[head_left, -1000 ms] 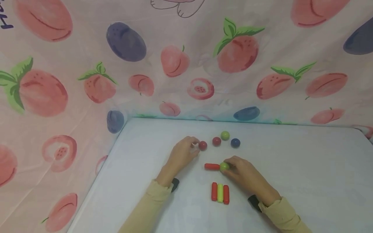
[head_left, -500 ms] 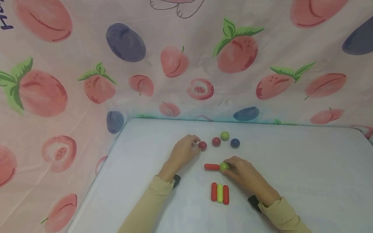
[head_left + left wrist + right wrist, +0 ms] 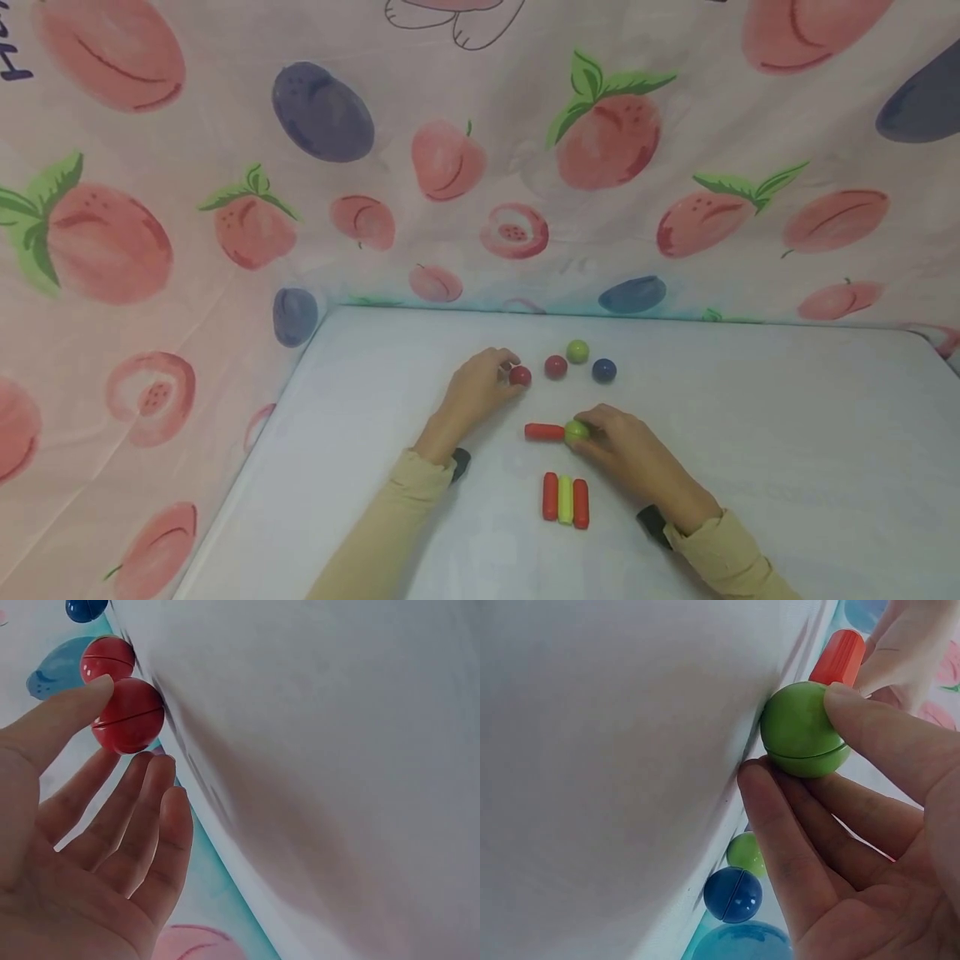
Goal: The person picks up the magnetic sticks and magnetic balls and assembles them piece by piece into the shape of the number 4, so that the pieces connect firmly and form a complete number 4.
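My left hand [image 3: 478, 385] pinches a glossy red ball [image 3: 520, 376] on the white table, thumb on its near side and fingers on its far side. In the left wrist view the thumb tip lies against this red ball [image 3: 129, 716], which has a seam round it. My right hand [image 3: 630, 446] holds a green ball [image 3: 802, 731] between thumb and fingers. Against that ball's left side lies the end of a red stick [image 3: 543, 432], which rests on the table. In the right wrist view part of the red stick [image 3: 838, 658] shows behind the green ball.
Beyond the hands stand a second red ball [image 3: 556, 367], another green ball [image 3: 577, 351] and a blue ball [image 3: 604, 371]. Nearer lie two red sticks [image 3: 551, 497] with a yellow-green stick [image 3: 566, 500] between them. A fruit-print cloth [image 3: 450, 167] hangs behind the table [image 3: 787, 433].
My left hand has shifted slightly right, and its thumb and fingers have come in around the red ball. The right hand, green ball and sticks stay in place.
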Demonstrator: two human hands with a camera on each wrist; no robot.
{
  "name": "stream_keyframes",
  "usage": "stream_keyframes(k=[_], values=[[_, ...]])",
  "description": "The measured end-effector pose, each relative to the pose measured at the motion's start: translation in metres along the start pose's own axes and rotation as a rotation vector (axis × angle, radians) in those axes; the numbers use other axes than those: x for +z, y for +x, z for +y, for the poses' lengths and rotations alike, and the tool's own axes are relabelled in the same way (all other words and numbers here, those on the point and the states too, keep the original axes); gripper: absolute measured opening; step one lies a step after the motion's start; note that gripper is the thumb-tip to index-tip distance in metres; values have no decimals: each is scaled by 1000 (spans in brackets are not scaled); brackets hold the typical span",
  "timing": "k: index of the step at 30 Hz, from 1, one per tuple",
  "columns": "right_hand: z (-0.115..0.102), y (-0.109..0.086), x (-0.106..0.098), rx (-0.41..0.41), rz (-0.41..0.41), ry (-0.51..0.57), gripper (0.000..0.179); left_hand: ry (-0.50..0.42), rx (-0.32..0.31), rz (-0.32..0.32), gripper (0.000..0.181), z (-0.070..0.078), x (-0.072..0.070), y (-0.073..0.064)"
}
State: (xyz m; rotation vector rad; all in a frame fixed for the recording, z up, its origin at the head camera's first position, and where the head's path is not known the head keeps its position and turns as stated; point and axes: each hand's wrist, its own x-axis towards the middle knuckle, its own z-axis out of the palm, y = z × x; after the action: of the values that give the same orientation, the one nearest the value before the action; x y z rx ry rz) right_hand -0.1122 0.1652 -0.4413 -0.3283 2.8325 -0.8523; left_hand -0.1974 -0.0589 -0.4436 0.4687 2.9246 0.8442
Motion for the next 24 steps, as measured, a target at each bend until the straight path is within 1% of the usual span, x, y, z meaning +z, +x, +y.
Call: stream_keyframes(k=[7,15,20,24], values=[[-1,1,0,14,-9,-4,34,6,-4,-1,32,2,-1,0],[0,1,0,16,-14,-7,34,-8,0,-3,30,0,1,0],[-1,2,0,1,-7,0,34,-10,7,3,30,1,-2,-2],[-1,2,0,5,-6,-1,34,-6,2,-6,30,1,-4,-4]])
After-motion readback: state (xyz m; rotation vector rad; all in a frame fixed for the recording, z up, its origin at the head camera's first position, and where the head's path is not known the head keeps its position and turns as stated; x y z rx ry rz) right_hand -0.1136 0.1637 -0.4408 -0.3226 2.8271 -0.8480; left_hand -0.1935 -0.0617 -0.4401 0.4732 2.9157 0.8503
